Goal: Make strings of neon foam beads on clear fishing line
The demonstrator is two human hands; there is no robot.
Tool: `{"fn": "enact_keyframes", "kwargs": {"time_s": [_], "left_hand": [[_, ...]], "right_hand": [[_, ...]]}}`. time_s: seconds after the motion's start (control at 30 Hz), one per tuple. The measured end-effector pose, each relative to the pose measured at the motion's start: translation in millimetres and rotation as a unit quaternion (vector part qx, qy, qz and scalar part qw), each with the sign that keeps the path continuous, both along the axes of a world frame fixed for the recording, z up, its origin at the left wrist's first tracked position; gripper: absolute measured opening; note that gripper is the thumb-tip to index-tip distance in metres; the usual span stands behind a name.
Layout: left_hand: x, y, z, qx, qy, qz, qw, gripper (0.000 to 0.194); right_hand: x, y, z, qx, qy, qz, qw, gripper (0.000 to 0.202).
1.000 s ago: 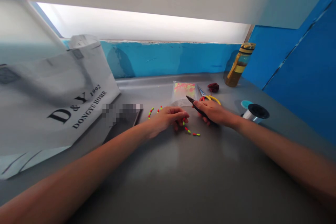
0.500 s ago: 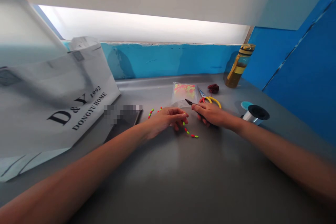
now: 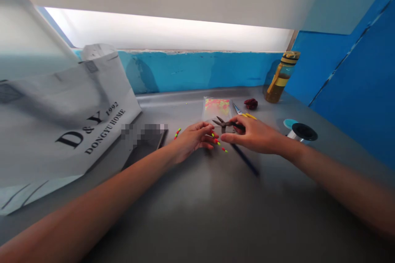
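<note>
Pliers (image 3: 224,125) opening, tips pointing at the left hand (image 3: 191,141), just beside its fingers pinching the bead strand (image 3: 218,143); right hand (image 3: 257,134) curling round one handle (image 3: 238,125), thumb spreading.

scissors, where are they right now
In the head view, the scissors lie right of centre on the table, between the clear bag of beads and the dark red bundle.

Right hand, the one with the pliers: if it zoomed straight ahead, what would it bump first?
Probably the left hand's fingertips, by the colourful beads. The right hand and its pliers point that way, though the pliers might pass just above or beyond them.
</note>
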State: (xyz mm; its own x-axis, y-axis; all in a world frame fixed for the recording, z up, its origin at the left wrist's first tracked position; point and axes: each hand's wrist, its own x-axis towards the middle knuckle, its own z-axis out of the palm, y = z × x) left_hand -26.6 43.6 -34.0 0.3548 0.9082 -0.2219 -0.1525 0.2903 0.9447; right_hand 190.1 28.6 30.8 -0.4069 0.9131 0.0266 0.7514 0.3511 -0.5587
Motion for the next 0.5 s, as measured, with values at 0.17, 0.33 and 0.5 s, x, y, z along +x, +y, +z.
{"fn": "enact_keyframes", "kwargs": {"time_s": [0.17,0.33,0.5], "left_hand": [[2,-2,3.6,-0.015,-0.009,0.031,0.999,0.012],[5,-5,7.3,-0.025,-0.024,0.052,0.998,0.009],[5,-4,8.2,-0.030,-0.036,0.073,0.996,0.007]], "right_hand": [[-7,-15,6.3,-0.113,0.054,0.140,0.982,0.032],[-16,-30,-2.9,-0.227,0.017,0.154,0.961,0.040],[-19,-39,-20.0,-0.150,-0.112,0.152,0.970,0.052]]}}
